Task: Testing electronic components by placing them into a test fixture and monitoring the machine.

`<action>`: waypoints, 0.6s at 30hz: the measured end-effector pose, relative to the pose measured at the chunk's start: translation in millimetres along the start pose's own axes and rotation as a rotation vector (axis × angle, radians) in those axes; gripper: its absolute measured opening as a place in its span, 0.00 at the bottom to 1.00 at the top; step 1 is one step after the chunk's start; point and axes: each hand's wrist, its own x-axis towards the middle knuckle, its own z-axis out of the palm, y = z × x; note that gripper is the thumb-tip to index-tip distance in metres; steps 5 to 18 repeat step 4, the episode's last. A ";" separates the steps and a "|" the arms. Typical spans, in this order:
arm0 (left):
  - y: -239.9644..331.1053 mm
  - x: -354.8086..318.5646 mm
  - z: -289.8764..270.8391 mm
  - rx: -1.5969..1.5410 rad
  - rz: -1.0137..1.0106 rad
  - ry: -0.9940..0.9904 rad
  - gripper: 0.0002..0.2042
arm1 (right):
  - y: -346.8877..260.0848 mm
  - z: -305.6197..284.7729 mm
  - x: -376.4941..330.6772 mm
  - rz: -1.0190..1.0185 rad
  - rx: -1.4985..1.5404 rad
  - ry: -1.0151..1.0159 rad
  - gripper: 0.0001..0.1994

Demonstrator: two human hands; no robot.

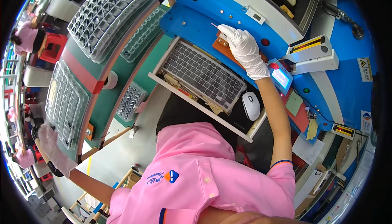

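Observation:
My right hand (245,52), in a white glove, is above the blue machine bed, its fingers closed in a pinch. A thin pinkish pointed stick (214,25) pokes out from the fingertips. Just beneath that hand lies an orange-brown fixture block (219,44) with small metal parts on it. Far to the left, my gloved left hand (57,150) is beside the lower clear plastic tray (67,103), whose compartments hold small parts. A curved tan bar with black ends (44,152) shows along this hand; whether the fingers grip it is unclear, as they are blurred.
A keyboard (203,75) and white mouse (251,105) sit in a pulled-out drawer before me. Another loaded clear tray (110,15) stands on the green rack at left. A small lit screen (281,78) and yellow-striped sensor bars (309,49) flank my right arm. People in pink work at far left.

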 end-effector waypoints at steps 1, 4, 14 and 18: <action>17.6 1.6 15.6 -0.069 0.087 -0.064 0.18 | 1.8 0.7 -0.8 -0.004 -0.007 -0.005 0.22; 58.7 2.6 73.8 -0.034 0.200 -0.295 0.22 | 2.2 -0.2 -4.6 0.068 0.014 -0.022 0.26; 58.7 2.6 73.8 -0.034 0.200 -0.295 0.22 | 2.2 -0.2 -4.6 0.068 0.014 -0.022 0.26; 58.7 2.6 73.8 -0.034 0.200 -0.295 0.22 | 2.2 -0.2 -4.6 0.068 0.014 -0.022 0.26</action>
